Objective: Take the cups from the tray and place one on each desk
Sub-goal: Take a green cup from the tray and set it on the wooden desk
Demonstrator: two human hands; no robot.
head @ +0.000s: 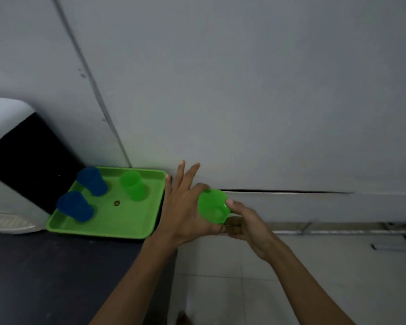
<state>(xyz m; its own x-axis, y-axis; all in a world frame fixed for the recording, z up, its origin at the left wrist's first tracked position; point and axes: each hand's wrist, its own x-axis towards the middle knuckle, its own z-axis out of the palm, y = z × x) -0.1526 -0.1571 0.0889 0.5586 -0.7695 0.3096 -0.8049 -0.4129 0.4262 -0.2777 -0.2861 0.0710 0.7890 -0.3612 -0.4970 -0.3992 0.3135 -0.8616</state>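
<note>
Beside the tray [108, 228], green cup [213, 205] between left hand [185, 207] and right hand [245, 221].

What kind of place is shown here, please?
Probably an office or classroom corner, though little shows. A water dispenser stands by a plain grey wall, and a tray of cups sits on a dark desk above a tiled floor.
</note>
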